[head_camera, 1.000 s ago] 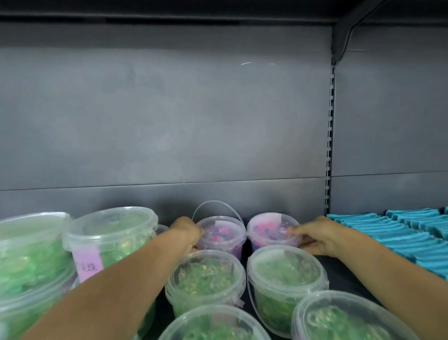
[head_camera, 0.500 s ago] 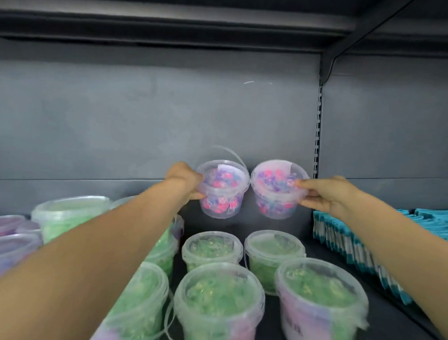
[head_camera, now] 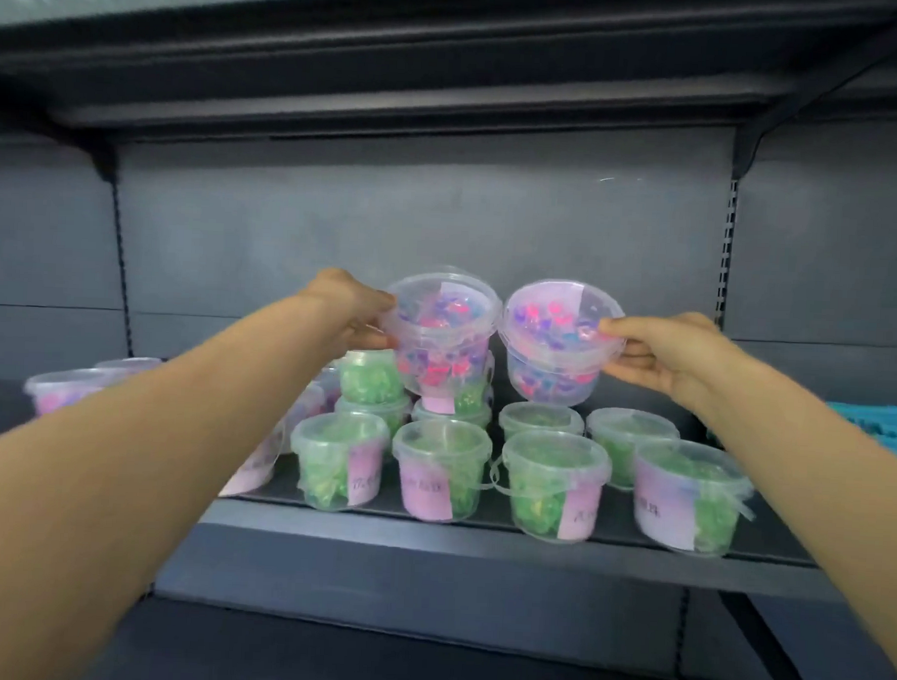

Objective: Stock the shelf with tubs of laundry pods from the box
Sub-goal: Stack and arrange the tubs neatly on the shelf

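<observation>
Left hand (head_camera: 352, 310) grips the left pink tub (head_camera: 439, 334), right hand (head_camera: 667, 354) the right pink tub (head_camera: 556, 344), both at frame centre above green tubs (head_camera: 443, 468); shelf (head_camera: 479, 539) seemingly part-stocked, box unseen.

Shop aisle with display shelving.
A dark metal shelf (head_camera: 479, 536) hangs on slotted uprights (head_camera: 730, 249) against a grey back panel; rows of identical clear tubs (head_camera: 440, 473) with pink labels stand on it, teal packs (head_camera: 874, 428) stacked beside them.

Pink labels (head_camera: 426, 488) on the green tubs (head_camera: 444, 442) carry handwriting too blurred to read.
</observation>
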A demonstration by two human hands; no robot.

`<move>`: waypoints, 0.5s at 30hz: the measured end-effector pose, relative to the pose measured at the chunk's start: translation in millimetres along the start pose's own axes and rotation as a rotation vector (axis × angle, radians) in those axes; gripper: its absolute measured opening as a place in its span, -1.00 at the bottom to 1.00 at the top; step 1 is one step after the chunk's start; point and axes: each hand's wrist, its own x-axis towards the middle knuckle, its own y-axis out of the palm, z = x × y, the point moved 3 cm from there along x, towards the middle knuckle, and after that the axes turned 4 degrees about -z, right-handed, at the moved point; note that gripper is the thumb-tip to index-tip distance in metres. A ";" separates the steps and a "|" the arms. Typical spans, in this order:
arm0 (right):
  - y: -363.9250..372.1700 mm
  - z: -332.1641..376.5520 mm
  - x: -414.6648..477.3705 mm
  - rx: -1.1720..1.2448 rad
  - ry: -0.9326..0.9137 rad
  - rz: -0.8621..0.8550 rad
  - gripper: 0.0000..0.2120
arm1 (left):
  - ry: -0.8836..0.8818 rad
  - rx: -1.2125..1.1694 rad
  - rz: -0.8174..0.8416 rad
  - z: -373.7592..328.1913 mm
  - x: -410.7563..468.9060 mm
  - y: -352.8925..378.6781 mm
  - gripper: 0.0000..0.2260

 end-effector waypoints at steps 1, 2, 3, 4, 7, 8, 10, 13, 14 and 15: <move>8.6 -3.2 -9.2 -0.008 0.010 0.018 -0.60 | -0.012 0.000 -0.009 4.7 -8.4 -14.7 -0.87; 17.4 -7.3 -18.8 -0.013 0.020 0.037 -0.67 | -0.021 0.003 -0.020 9.5 -16.4 -28.4 -0.86; 26.0 -12.2 -27.3 -0.019 0.031 0.055 -0.73 | -0.031 0.006 -0.033 14.7 -23.1 -41.3 -0.84; 34.9 -16.9 -36.4 -0.023 0.042 0.070 -0.79 | -0.044 0.005 -0.045 20.1 -29.7 -54.0 -0.83; 63.8 -31.9 -62.1 0.002 0.074 0.106 -0.86 | -0.098 -0.036 -0.068 39.0 -48.8 -92.6 -0.87; 73.6 -36.5 -71.0 0.013 0.083 0.116 -0.87 | -0.116 -0.045 -0.075 46.1 -54.5 -106.3 -0.90; 95.0 -45.0 -89.2 0.025 0.102 0.136 -0.88 | -0.146 -0.061 -0.089 58.8 -66.7 -135.6 -0.95; 132.9 -57.9 -118.5 0.038 0.145 0.158 -0.88 | -0.169 -0.099 -0.119 73.6 -86.6 -183.0 -0.97; 147.7 -61.6 -129.6 0.040 0.155 0.162 -0.87 | -0.171 -0.115 -0.128 77.4 -93.7 -200.5 -0.96; 163.2 -65.0 -141.2 0.043 0.162 0.167 -0.87 | -0.170 -0.117 -0.137 81.2 -100.3 -219.0 -0.92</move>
